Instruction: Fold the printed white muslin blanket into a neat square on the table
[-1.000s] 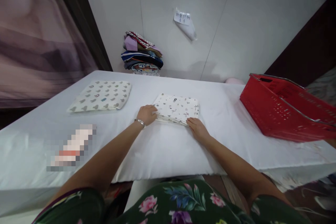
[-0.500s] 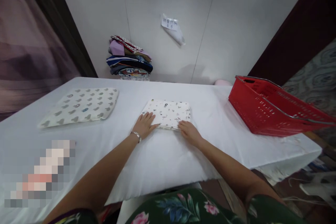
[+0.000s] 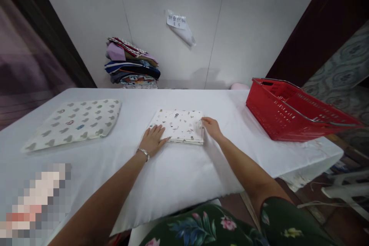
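A white folded cloth [image 3: 180, 126] with small dark prints lies flat in the middle of the table, its stacked layers showing along the near edge. My left hand [image 3: 153, 139], with a bracelet at the wrist, rests on its left near corner, fingers stretched out flat. At the cloth's right edge, my right hand [image 3: 211, 127] has its fingertips pinched together on the fabric. Part of the right fingers is hidden from this angle.
A cream folded cloth [image 3: 77, 123] with grey prints lies left on the white-covered table [image 3: 178, 177]. A red basket [image 3: 276, 115] with metal handles stands at the right end. Folded clothes [image 3: 131, 63] are piled at the back, against the wall. A blurred-out patch covers the near left.
My right hand has moved from the cloth's near right corner up along its right edge and now pinches it there. The left hand stays on the cloth. The view has shifted slightly.
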Demonstrator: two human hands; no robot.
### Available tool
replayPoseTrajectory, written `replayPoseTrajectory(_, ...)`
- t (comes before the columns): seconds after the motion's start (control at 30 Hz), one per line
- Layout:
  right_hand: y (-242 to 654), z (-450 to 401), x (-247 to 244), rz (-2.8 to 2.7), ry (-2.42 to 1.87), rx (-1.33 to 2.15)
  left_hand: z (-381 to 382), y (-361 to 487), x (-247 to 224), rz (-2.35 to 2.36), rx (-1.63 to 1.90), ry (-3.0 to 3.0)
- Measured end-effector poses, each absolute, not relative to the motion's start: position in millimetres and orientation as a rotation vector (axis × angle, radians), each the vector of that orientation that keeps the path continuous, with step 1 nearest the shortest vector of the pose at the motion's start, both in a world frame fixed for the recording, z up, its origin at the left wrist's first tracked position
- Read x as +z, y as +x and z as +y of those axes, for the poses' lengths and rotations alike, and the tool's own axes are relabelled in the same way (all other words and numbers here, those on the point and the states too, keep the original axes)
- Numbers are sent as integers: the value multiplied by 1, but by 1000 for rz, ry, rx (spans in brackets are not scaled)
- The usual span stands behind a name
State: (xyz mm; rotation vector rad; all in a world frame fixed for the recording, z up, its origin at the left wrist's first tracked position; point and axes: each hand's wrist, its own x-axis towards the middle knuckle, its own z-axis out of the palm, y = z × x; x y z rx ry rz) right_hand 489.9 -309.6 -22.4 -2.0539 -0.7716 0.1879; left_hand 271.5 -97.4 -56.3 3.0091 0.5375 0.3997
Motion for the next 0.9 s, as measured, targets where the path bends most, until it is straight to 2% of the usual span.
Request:
replayPoseTrajectory(0.1, 516, -311, -19, -581, -2114, 306, -97, 272, -59, 546, 426, 3002)
replayPoseTrajectory(0.27, 522, -304, -28, -588, -2199, 385, -97, 273, -62, 556, 430, 3009)
replayPoseTrajectory(0.63, 520, -298, -22, -709, -2390, 319, -101, 271, -60, 615, 531, 2936)
replayPoseTrajectory(0.9, 518, -297, -22, -777, -2450, 406, -104, 269, -56, 673, 599, 2872)
